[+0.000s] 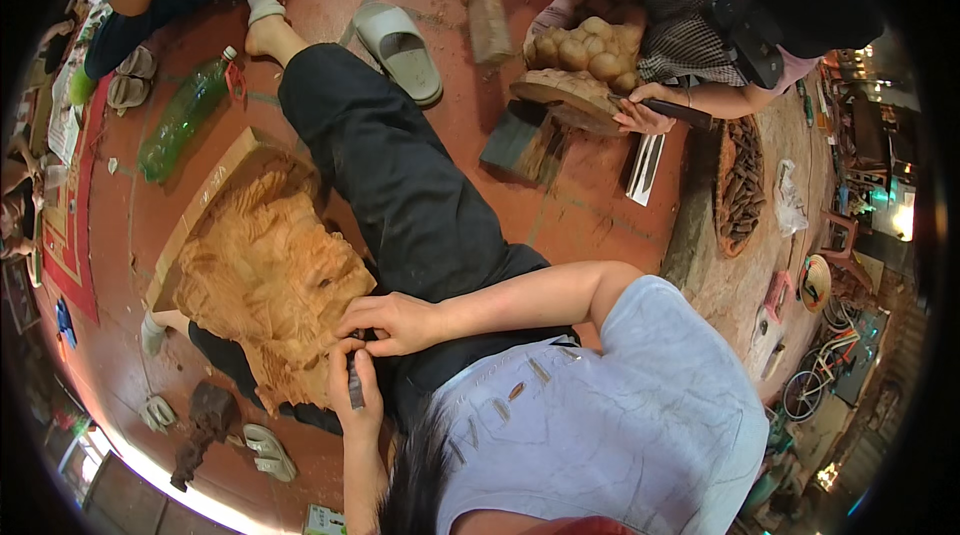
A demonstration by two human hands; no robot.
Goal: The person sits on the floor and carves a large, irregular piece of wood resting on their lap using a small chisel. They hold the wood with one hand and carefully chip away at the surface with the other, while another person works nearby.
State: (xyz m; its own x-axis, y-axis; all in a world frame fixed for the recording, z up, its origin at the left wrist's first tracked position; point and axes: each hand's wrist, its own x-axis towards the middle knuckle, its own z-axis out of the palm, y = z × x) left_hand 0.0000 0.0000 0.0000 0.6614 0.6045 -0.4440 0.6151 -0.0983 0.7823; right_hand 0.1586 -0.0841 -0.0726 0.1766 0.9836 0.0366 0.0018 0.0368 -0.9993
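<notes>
A large carved block of light brown wood [275, 280], with deep relief, rests tilted against my legs. At its near right edge, my left hand [355, 397] is closed around a short, dark grey, narrow tool [356, 387] whose exact kind I cannot make out. My right hand [392, 323] lies just above it, bent fingers pressed together at the carving's edge. A dark bit shows between the fingertips of both hands, and it seems to be the tool's other end. The tip against the wood is hidden.
Across from me a person works on a round wood carving [570, 100], gripping a wooden mallet [488, 20] and a dark-handled tool [680, 113]. A green bottle [185, 115], a grey slipper [398, 50] and a dark wood block [525, 145] are on the tiled floor. Right stands a basket of tools [740, 185].
</notes>
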